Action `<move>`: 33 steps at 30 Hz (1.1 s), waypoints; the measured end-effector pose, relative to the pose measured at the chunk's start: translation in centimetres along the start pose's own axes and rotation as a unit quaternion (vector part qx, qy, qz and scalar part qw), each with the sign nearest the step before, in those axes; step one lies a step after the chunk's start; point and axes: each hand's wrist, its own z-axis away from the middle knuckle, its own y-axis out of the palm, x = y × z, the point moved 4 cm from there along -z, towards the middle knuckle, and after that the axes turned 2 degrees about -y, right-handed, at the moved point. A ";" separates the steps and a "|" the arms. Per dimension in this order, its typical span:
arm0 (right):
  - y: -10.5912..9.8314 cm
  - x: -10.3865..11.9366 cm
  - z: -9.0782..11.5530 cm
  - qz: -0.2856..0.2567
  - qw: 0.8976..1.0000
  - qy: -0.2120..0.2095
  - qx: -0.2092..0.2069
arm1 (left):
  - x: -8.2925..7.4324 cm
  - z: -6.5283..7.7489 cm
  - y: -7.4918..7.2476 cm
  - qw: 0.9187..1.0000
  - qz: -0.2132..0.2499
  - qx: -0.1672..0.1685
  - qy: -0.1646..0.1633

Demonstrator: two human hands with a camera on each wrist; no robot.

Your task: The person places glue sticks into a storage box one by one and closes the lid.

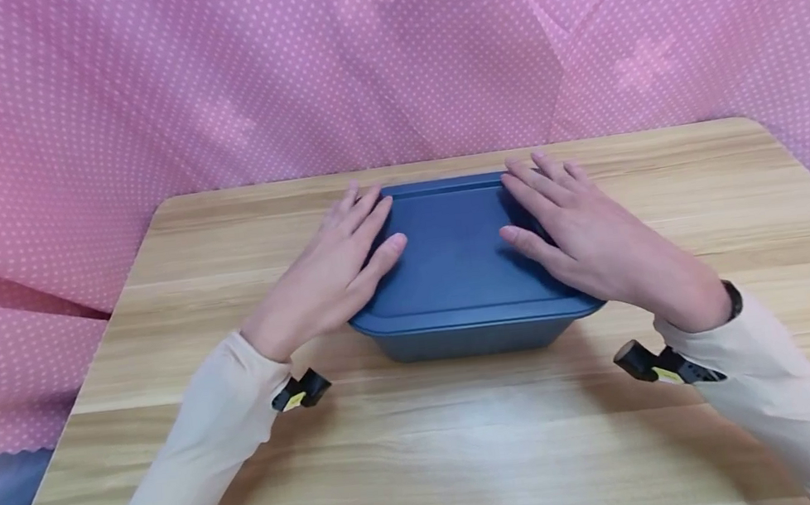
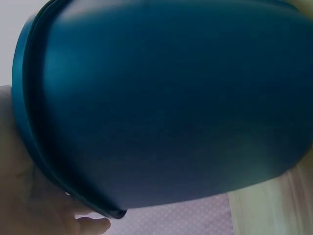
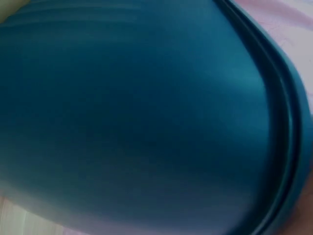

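A dark blue lidded storage box (image 1: 475, 340) stands on the wooden table in front of me. Its flat lid (image 1: 457, 246) covers the top, with a raised line near the rim. On the lid's left edge rests my left hand (image 1: 334, 260), fingers extended forward and thumb over the top. My right hand (image 1: 586, 232) lies along the right edge in the same way, fingers straight. Both wrist views are filled by the box's smooth side wall (image 2: 166, 107), and the lid's rim (image 3: 286, 122) overhangs it. The inside of the box is hidden.
The light wood table (image 1: 472, 445) has rounded far corners. Pink dotted cloth (image 1: 383, 63) hangs behind it and along both sides. Small black wrist cameras (image 1: 302, 391) stick out below each sleeve, close above the tabletop.
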 end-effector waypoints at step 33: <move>1.3 -0.2 -0.5 0.033 0.995 0.031 0.085 | -0.2 -1.2 1.0 0.995 -0.068 0.072 -0.016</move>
